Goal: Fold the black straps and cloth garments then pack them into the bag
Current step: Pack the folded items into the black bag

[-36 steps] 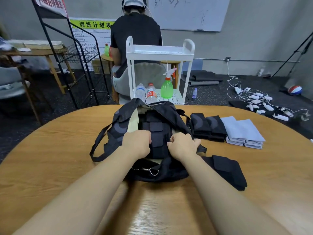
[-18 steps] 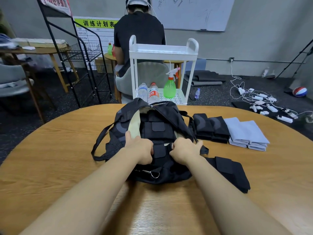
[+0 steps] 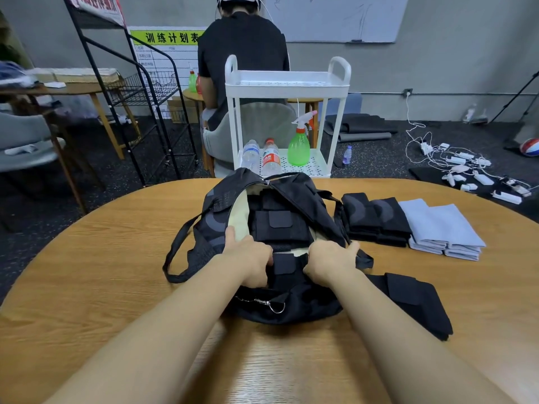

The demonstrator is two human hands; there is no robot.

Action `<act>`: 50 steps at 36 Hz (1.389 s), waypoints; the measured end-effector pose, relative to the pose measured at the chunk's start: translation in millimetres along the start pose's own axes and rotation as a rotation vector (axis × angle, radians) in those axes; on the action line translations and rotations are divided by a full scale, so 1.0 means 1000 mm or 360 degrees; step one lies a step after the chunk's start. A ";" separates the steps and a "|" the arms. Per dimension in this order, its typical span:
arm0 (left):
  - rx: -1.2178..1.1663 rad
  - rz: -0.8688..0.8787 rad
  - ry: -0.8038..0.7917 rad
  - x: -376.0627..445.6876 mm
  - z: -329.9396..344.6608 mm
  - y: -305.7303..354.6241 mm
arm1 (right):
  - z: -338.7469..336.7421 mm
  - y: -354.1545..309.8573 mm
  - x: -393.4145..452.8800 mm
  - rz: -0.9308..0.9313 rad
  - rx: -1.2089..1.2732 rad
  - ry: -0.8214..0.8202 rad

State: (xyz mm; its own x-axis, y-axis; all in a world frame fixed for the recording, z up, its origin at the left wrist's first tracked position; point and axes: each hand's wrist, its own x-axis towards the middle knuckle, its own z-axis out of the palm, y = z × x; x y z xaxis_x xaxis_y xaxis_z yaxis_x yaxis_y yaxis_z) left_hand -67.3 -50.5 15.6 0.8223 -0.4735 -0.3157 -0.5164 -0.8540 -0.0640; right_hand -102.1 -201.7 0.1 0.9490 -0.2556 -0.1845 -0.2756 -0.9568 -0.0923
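Bag (image 3: pixel 221 211) gapes — folded black straps (image 3: pixel 280 225) inside; both hands grip the strap at its near rim.

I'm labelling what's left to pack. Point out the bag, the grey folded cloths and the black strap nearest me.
bag (image 3: pixel 291 312): head view, near outer wall.
grey folded cloths (image 3: pixel 440 225): head view, top sheet.
black strap (image 3: pixel 414 304): head view, upper face.
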 end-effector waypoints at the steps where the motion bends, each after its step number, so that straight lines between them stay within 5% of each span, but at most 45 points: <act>1: 0.0010 0.0007 -0.0019 0.000 -0.001 0.001 | 0.000 0.000 0.000 -0.0008 -0.0022 -0.0016; 8: 0.0125 0.0002 -0.0088 -0.003 -0.009 0.000 | -0.001 0.001 0.003 -0.0041 -0.0051 -0.0090; 15: 0.0302 0.0104 0.0239 -0.003 0.003 -0.008 | -0.010 0.000 -0.006 -0.0133 -0.0230 -0.0155; 30: -0.0144 0.0075 0.0187 -0.014 0.029 -0.015 | 0.010 0.000 -0.009 -0.0344 -0.0417 -0.0103; 36: -0.0508 0.0040 0.0398 -0.029 0.036 -0.014 | 0.012 0.009 -0.023 -0.0362 -0.0138 0.0163; 43: -0.0831 0.0094 0.1003 -0.039 0.022 0.016 | 0.018 0.037 -0.051 -0.0414 0.0452 0.0991; 50: -0.1134 0.0406 0.0920 -0.035 0.008 0.098 | 0.032 0.093 -0.081 -0.0124 0.0680 0.1298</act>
State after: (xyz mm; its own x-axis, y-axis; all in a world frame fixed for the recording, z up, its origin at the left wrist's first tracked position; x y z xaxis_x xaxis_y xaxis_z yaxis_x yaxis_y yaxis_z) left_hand -148.5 -116.2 13.2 0.7946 -0.5340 0.2888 -0.5861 -0.5507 0.5943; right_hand -209.7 -265.1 -25.2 0.7365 -0.3661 0.5688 -0.0855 -0.8845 -0.4586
